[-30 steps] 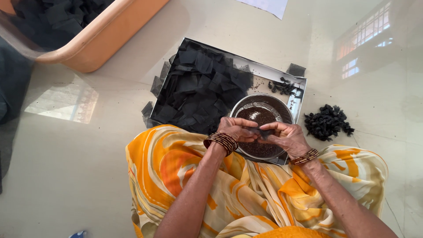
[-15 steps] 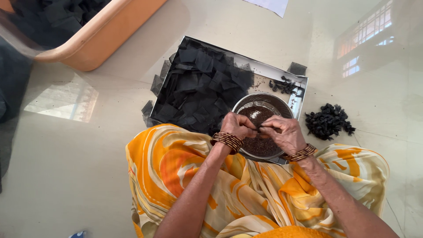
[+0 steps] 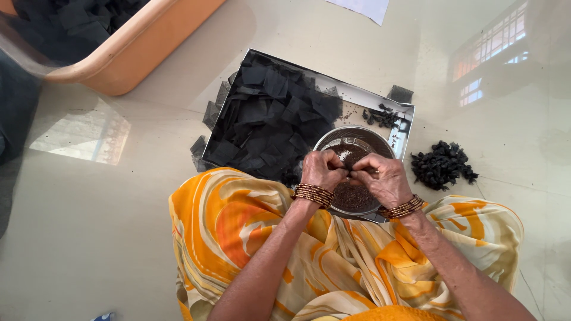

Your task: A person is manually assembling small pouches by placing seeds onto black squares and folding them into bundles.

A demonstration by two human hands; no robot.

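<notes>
My left hand (image 3: pixel 321 170) and my right hand (image 3: pixel 386 178) meet fingertip to fingertip over a round steel bowl (image 3: pixel 357 132) of dark brown grains. Their fingers are closed together around a small black piece that is almost fully hidden between them. Both wrists wear bangles. The bowl sits at the near right end of a shallow metal tray (image 3: pixel 369 95). A heap of flat black squares (image 3: pixel 267 119) fills the rest of the tray, just left of my left hand.
Small crumpled black bundles lie in a pile (image 3: pixel 441 166) on the floor to the right, and a few more (image 3: pixel 380 117) in the tray's far corner. An orange tub (image 3: pixel 148 47) of black pieces stands far left. My orange-patterned lap is below the tray.
Both hands have drawn closer together over the bowl, and the fingers have closed over the black piece that was held flat and visible a second ago.
</notes>
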